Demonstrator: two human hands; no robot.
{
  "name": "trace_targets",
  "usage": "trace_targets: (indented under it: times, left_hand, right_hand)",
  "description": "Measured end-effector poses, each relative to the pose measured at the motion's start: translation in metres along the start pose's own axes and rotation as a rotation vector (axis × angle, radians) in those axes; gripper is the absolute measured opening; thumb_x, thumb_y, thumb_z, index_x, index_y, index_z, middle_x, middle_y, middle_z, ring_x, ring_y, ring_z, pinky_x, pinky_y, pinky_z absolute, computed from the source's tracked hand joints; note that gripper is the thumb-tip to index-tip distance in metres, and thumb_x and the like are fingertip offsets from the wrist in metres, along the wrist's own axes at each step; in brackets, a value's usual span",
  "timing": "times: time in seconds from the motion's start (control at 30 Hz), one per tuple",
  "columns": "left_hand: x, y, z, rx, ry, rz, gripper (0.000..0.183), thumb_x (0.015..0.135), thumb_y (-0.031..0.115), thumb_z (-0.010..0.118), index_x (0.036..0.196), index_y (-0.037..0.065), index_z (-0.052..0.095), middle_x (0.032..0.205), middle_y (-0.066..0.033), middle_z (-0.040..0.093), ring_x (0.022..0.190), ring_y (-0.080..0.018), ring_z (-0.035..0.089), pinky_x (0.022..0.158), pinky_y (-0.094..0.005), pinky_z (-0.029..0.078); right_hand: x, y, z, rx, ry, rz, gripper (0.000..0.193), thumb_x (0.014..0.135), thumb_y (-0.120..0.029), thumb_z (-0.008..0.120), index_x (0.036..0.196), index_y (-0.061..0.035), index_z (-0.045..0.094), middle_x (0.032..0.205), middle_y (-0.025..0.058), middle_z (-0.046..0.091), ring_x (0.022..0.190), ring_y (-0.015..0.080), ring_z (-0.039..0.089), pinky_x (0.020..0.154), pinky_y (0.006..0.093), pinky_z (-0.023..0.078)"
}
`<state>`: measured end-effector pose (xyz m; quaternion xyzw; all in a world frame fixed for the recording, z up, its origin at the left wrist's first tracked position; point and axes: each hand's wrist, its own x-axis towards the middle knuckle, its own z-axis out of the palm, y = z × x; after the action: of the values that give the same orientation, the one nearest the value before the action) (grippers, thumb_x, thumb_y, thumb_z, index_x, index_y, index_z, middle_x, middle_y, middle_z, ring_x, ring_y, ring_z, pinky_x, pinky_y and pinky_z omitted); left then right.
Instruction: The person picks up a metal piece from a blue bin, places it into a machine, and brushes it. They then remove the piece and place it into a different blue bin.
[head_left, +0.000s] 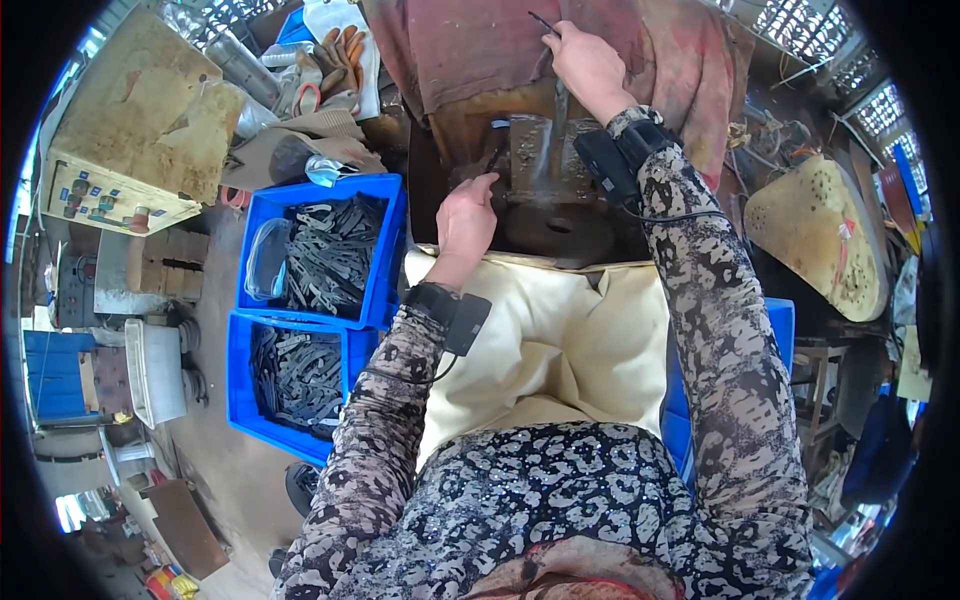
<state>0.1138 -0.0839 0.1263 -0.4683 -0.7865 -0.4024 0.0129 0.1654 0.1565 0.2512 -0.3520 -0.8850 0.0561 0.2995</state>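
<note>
Within right hand (588, 70), one thin dark piece (541, 21)

Brown floor (215, 475) spreads at left — a box-shaped cabinet (150, 110), its yellowish surface stained, sits upper left. Bright light shows through a lattice (882, 110) at upper right — below it, a wooden stool (822, 350).

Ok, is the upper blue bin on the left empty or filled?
Filled: dark parts lie heaped across much of the bin. Whether it's at capacity, I cannot tell.
</note>
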Motion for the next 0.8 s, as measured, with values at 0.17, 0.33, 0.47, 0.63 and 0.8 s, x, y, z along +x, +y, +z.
trace_targets:
  times: [0.17, 0.33, 0.47, 0.63, 0.8]
  left_hand:
    - [-0.006, -0.006, 0.001, 0.057, 0.08, 0.047, 0.038, 0.08, -0.003, 0.054, 0.116, 0.006, 0.062, 0.102, -0.0166, 0.065, 0.092, -0.035, 0.063, 0.079, -0.0409, 0.051]
    - [-0.012, -0.012, 0.003, -0.004, -0.067, -0.024, 0.053, 0.081, 0.0, 0.054, 0.134, 0.006, 0.049, 0.121, -0.0192, 0.058, 0.103, -0.0363, 0.06, 0.084, -0.0416, 0.05]
    - [-0.006, -0.007, -0.001, 0.021, -0.109, -0.015, 0.059, 0.082, 0.0, 0.054, 0.139, 0.006, 0.042, 0.128, -0.0201, 0.054, 0.108, -0.0367, 0.057, 0.089, -0.0416, 0.049]
    - [-0.003, -0.002, -0.001, 0.021, -0.202, -0.058, 0.067, 0.082, 0.001, 0.055, 0.145, 0.008, 0.033, 0.137, -0.0193, 0.048, 0.117, -0.0359, 0.053, 0.096, -0.0401, 0.046]
    - [-0.001, 0.002, -0.002, 0.013, -0.241, -0.065, 0.07, 0.08, -0.001, 0.057, 0.145, 0.009, 0.032, 0.138, -0.0187, 0.046, 0.118, -0.0356, 0.052, 0.097, -0.0395, 0.045]
  right_hand:
    - [-0.009, -0.008, 0.002, 0.076, 0.029, -0.022, 0.025, 0.093, -0.033, 0.05, 0.1, -0.0109, 0.058, 0.083, 0.0205, 0.065, 0.082, 0.0415, 0.062, 0.07, 0.0535, 0.047]
    - [-0.014, -0.018, -0.015, 0.033, -0.056, 0.046, 0.027, 0.093, -0.033, 0.052, 0.102, -0.0081, 0.058, 0.084, 0.0205, 0.067, 0.083, 0.0398, 0.065, 0.072, 0.0518, 0.049]
    - [-0.01, -0.019, -0.014, 0.03, -0.054, 0.053, 0.026, 0.093, -0.031, 0.052, 0.098, -0.006, 0.058, 0.083, 0.0194, 0.067, 0.083, 0.0391, 0.065, 0.072, 0.0518, 0.049]
    - [-0.008, -0.019, -0.016, 0.017, -0.077, 0.076, 0.028, 0.094, -0.032, 0.052, 0.104, -0.0077, 0.058, 0.086, 0.0195, 0.067, 0.085, 0.0388, 0.065, 0.074, 0.0516, 0.049]
    - [-0.008, -0.013, -0.021, 0.002, -0.108, 0.113, 0.03, 0.094, -0.034, 0.05, 0.108, -0.0088, 0.059, 0.088, 0.0199, 0.068, 0.087, 0.0389, 0.065, 0.075, 0.0516, 0.049]
